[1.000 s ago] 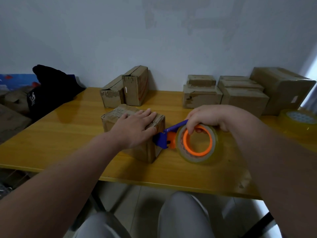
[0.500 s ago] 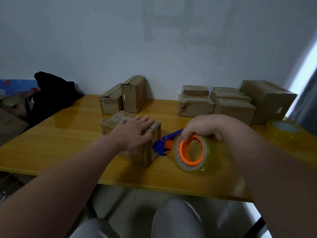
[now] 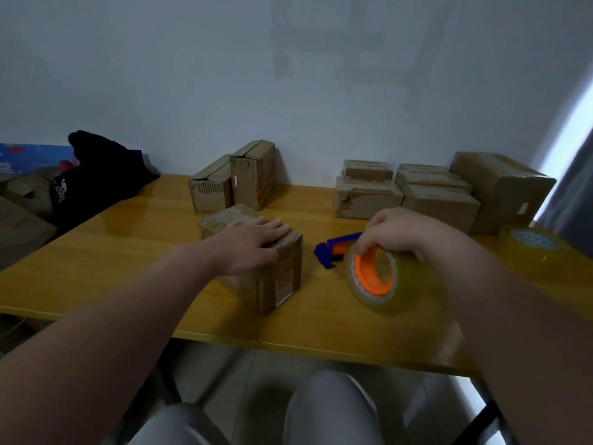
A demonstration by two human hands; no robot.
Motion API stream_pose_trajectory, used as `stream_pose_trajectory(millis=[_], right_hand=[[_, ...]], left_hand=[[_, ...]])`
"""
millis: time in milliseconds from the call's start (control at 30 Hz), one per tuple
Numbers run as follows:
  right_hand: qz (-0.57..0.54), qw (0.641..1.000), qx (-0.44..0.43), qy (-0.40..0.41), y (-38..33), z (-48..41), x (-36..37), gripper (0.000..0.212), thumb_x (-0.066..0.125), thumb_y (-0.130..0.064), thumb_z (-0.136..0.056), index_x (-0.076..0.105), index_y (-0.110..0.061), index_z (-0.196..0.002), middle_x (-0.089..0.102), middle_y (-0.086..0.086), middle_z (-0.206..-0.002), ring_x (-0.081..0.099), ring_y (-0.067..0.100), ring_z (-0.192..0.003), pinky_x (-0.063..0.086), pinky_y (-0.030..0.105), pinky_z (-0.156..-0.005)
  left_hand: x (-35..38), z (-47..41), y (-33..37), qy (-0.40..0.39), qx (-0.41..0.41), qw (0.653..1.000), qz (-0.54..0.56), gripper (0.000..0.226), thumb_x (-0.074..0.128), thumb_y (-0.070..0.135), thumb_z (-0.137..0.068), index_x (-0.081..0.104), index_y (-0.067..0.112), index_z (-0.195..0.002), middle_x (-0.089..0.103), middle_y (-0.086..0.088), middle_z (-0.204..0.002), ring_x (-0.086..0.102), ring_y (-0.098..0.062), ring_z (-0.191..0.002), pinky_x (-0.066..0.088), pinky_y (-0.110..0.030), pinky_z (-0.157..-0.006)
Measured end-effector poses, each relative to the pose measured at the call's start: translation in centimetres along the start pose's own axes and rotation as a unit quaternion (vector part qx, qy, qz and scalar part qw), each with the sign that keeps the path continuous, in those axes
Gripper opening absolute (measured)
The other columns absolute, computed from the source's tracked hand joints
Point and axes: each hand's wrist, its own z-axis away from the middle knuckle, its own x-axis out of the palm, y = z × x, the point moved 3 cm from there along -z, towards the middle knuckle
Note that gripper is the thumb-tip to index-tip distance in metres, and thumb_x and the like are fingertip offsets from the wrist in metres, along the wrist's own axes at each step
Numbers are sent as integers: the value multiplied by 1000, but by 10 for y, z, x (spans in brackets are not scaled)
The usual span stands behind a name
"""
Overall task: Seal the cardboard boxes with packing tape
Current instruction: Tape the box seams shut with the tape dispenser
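Cardboard box (image 3: 256, 274) sits near the front edge of the table (image 3: 128, 268), the left hand (image 3: 253, 245) flat and straight-fingered on its top, probably pinning the flaps shut. Beside it, not touching, the right hand (image 3: 398, 232) curls its fingers round the tape roll (image 3: 407, 281), blue cutter (image 3: 333, 250) facing the box; more boxes (image 3: 365, 195) wait by the wall (image 3: 192, 91).

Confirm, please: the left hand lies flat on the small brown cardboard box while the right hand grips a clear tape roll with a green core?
Not quite: the head view shows the clear tape roll has an orange core, not green. The rest holds.
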Motion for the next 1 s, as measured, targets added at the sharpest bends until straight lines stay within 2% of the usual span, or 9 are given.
stream_pose_trajectory(millis=[100, 200, 267, 333, 433, 533, 667, 900, 1000], right_hand=[[-11, 995, -35, 89, 4, -6, 13, 67, 81, -37, -66, 53, -24, -125, 48, -4, -107, 46, 16, -90, 39, 26, -58], [-118, 983, -53, 127, 10, -15, 41, 80, 81, -40, -66, 44, -29, -136, 50, -4, -114, 50, 17, -98, 48, 32, -72], [-154, 976, -59, 140, 12, -19, 61, 80, 79, -42, -68, 41, -31, -138, 52, -4, -118, 53, 19, -105, 51, 39, -86], [-148, 973, -65, 163, 13, -21, 76, 78, 76, -43, -71, 39, -33, -139, 53, -3, -122, 51, 20, -109, 49, 39, -90], [-129, 966, -66, 212, 19, -22, 83, 75, 72, -46, -72, 39, -34, -138, 54, -2, -121, 50, 19, -108, 45, 34, -86], [-98, 963, -60, 243, 27, -24, 84, 74, 71, -46, -75, 38, -33, -140, 55, 0, -121, 51, 21, -109, 47, 34, -85], [-59, 960, -67, 264, 27, -23, 88, 73, 70, -45, -78, 36, -31, -141, 54, 3, -121, 51, 22, -109, 42, 30, -79], [-75, 961, -66, 257, 30, -19, 86, 70, 71, -42, -79, 38, -28, -138, 55, 3, -120, 51, 20, -105, 38, 28, -74], [-94, 964, -65, 242, 33, -16, 83, 70, 72, -41, -78, 38, -28, -138, 55, 2, -122, 51, 22, -110, 46, 32, -78]], left_hand=[[-5, 9, -2, -24, 16, 998, 61, 59, 40, 25, -96, 17, 37, -149, 9, 14, -157, 2, -10, -145, 2, -41, -115], [-2, 16, 3, 7, 28, 999, 39, 55, 38, 27, -98, 19, 33, -149, 12, 11, -157, 8, -10, -144, 8, -38, -116], [3, 18, 9, 65, 9, 998, -10, 53, 34, 40, -100, 19, 30, -150, 16, 8, -157, 15, -11, -144, 18, -36, -116], [8, 17, 13, 111, -26, 992, -59, 55, 31, 46, -99, 19, 28, -150, 18, 7, -157, 20, -12, -143, 23, -34, -113], [14, 15, 16, 135, -52, 985, -90, 57, 31, 48, -98, 18, 28, -150, 19, 7, -157, 20, -17, -143, 20, -32, -114], [17, 14, 15, 151, -59, 982, -99, 60, 35, 51, -95, 19, 29, -149, 22, 7, -156, 23, -21, -142, 26, -36, -112], [19, 15, 18, 190, -56, 972, -127, 67, 45, 54, -91, 20, 29, -149, 23, 8, -156, 24, -15, -141, 28, -30, -110], [21, 14, 15, 173, -38, 977, -116, 86, 67, 48, -79, 20, 30, -149, 24, 9, -155, 29, -14, -139, 34, -32, -106], [17, 17, 13, 162, 4, 982, -99, 88, 73, 43, -76, 22, 35, -147, 26, 13, -153, 28, -10, -139, 33, -30, -106]])
